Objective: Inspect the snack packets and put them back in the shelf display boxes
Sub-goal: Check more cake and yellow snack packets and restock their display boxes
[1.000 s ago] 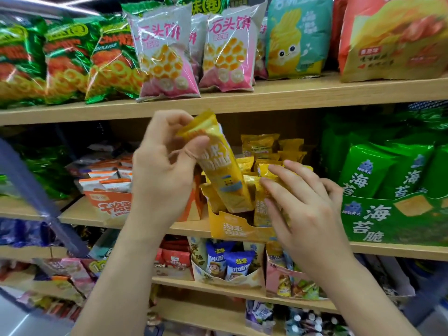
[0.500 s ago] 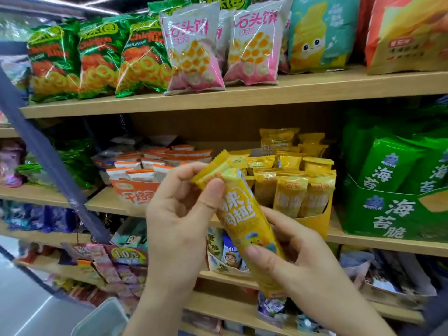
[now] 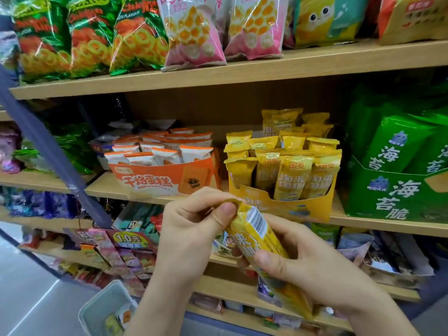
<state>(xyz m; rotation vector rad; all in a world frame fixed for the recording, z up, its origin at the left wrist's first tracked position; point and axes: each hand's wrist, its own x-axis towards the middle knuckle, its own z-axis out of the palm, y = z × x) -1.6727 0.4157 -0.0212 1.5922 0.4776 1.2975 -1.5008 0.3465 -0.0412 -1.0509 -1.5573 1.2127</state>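
Observation:
A long yellow snack packet (image 3: 260,235) is held tilted in front of the shelves, its barcode side turned up. My left hand (image 3: 194,229) pinches its crimped top end between thumb and fingers. My right hand (image 3: 312,265) grips its lower half, thumb across the front. Behind and above stands the yellow display box (image 3: 286,204) on the middle shelf, with several matching yellow packets upright in it. To its left is an orange display box (image 3: 155,180) holding several white-and-orange packets.
A green seaweed-snack box (image 3: 397,195) stands right of the yellow box. Big green, pink and yellow bags line the top shelf (image 3: 218,73). Lower shelves carry small mixed snack boxes. A pale basket (image 3: 106,309) sits at the bottom left; a grey slanted post (image 3: 48,146) crosses the left.
The yellow packet came out of the display box and down toward me. My right hand took hold of its lower half, and the packet was turned so the barcode shows.

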